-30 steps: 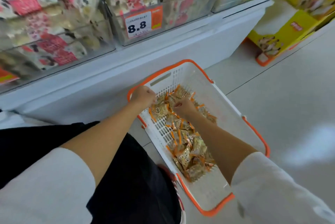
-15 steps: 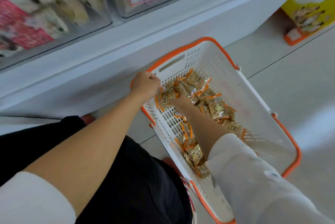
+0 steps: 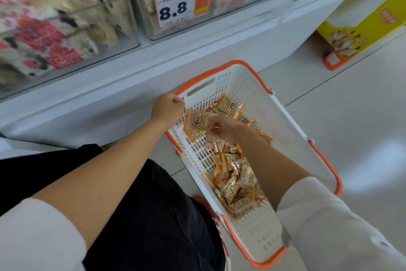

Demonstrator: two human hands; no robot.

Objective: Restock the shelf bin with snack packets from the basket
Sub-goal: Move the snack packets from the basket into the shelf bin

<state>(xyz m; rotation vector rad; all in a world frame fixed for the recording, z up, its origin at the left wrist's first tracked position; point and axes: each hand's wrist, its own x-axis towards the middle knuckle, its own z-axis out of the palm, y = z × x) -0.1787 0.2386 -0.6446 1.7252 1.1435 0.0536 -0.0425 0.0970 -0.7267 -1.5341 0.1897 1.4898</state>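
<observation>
Lifting a packet (image 3: 197, 125), right hand (image 3: 227, 129) risen.

Left hand (image 3: 168, 109) gripping, right hand (image 3: 226, 128) pinching

White sleeves (image 3: 33, 233) pushed up, forearms bare; black garment (image 3: 142, 216) over lap.

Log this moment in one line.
phase: picking | left hand grips basket rim | right hand pinches snack packet
</observation>
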